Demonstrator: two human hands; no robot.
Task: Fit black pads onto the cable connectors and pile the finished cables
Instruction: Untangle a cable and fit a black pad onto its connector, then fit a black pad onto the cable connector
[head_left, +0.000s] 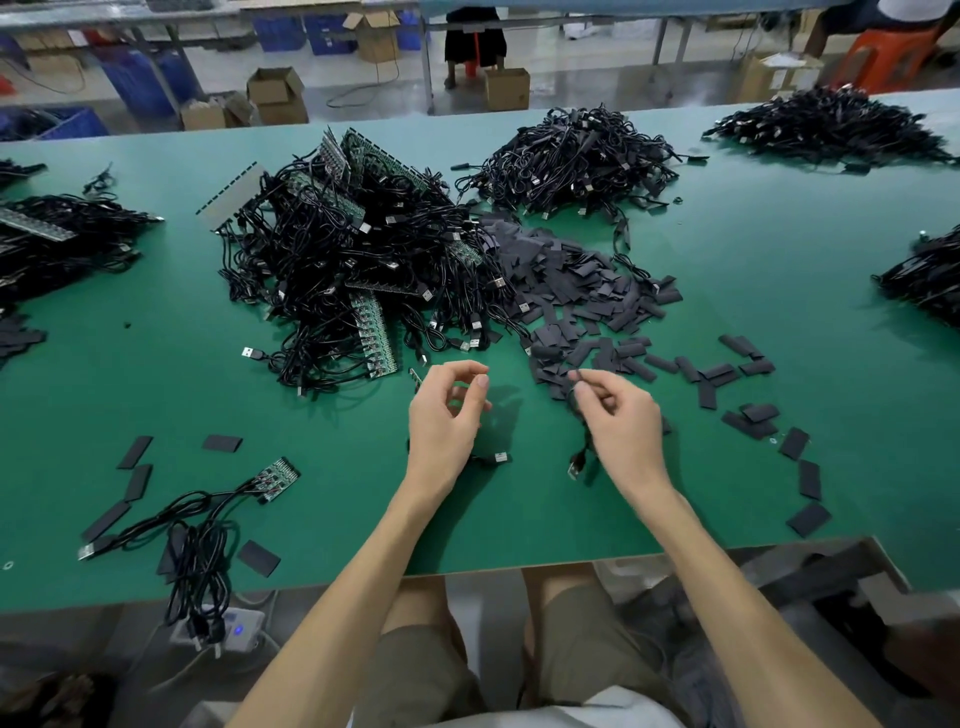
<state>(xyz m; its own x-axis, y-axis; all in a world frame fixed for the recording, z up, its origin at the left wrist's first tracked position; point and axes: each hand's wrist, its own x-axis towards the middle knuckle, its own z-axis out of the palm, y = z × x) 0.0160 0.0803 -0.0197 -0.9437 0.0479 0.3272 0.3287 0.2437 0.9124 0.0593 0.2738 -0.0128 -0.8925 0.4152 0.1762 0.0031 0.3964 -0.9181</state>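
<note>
Two hands hover over the green table (779, 249). The left hand (447, 410) is loosely curled, with nothing seen in its fingers. The right hand (618, 415) pinches a black cable (586, 441), whose connector (574, 470) dangles below its wrist. Black pads (587, 291) lie scattered beyond the right hand, and a tangled cable heap (353, 270) sits beyond the left.

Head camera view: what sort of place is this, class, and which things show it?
Probably a factory assembly workshop: a green workbench heaped with black cables, loose black pads beside them, and cardboard boxes on the floor behind.
</note>
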